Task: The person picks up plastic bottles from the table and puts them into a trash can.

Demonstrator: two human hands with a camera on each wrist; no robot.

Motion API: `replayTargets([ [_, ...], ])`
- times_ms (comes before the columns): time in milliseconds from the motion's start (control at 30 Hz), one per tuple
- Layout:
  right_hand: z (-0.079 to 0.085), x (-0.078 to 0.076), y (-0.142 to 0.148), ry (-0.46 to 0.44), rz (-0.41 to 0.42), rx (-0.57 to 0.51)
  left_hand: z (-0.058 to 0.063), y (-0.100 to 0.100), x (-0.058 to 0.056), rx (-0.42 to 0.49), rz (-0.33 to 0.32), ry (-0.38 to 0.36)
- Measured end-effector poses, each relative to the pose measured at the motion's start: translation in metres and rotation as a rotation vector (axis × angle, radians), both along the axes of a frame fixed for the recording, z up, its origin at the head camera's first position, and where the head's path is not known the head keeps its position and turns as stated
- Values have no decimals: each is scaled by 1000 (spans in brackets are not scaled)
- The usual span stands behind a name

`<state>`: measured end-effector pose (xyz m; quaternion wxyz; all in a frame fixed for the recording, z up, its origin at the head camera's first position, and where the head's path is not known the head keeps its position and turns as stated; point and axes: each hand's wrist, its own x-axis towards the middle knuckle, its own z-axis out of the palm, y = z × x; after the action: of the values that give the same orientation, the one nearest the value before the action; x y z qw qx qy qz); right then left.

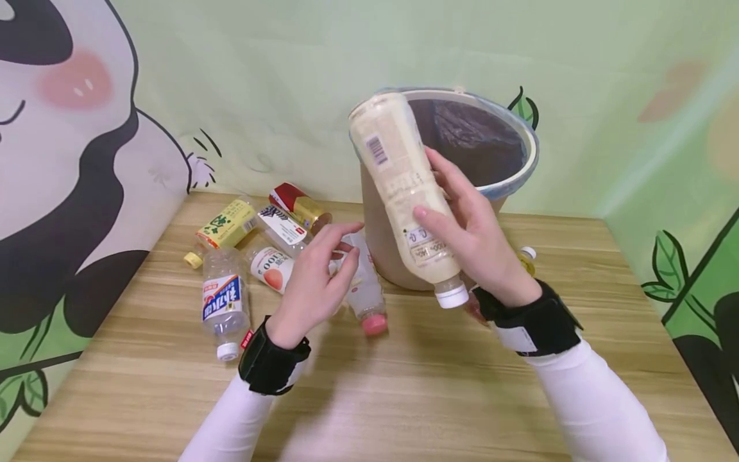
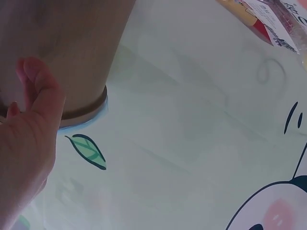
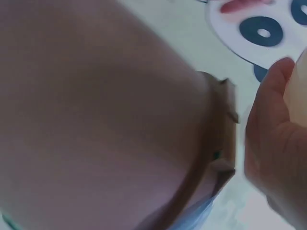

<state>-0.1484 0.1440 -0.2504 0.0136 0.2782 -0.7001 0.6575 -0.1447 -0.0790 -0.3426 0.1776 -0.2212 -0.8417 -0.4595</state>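
In the head view my right hand point(image 1: 485, 247) grips a cream-coloured plastic bottle point(image 1: 398, 173) around its side, thumb across the front. The bottle slants with its white cap low, overlapping the bin's front. That bin point(image 1: 383, 240) is tan, with a dark liner inside its pale rim. My left hand point(image 1: 312, 279) hovers over the tabletop, fingers loosely bent and holding nothing. Beside it lies a clear bottle with a pink cap point(image 1: 369, 292); a peach-labelled bottle point(image 1: 268, 266) is partly hidden behind it. The right wrist view catches only the cream bottle's edge point(image 3: 298, 98).
Left on the wooden table point(image 1: 404, 398) lie a blue-labelled bottle point(image 1: 225, 301), a yellow-labelled bottle point(image 1: 227, 224), a white-labelled bottle point(image 1: 283, 228) and a red-and-gold can point(image 1: 300, 204). A yellowish bottle point(image 1: 526, 256) shows right of the bin. A panda-printed backdrop point(image 1: 260, 96) stands behind.
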Motion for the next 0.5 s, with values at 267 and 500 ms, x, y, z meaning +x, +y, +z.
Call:
replayTargets([
  [267, 36, -29, 0, -219, 23, -286, 0, 0, 1, 14, -1, -24],
  [500, 53, -61, -1, -273, -95, -451, -2, 0, 1, 4, -1, -32],
])
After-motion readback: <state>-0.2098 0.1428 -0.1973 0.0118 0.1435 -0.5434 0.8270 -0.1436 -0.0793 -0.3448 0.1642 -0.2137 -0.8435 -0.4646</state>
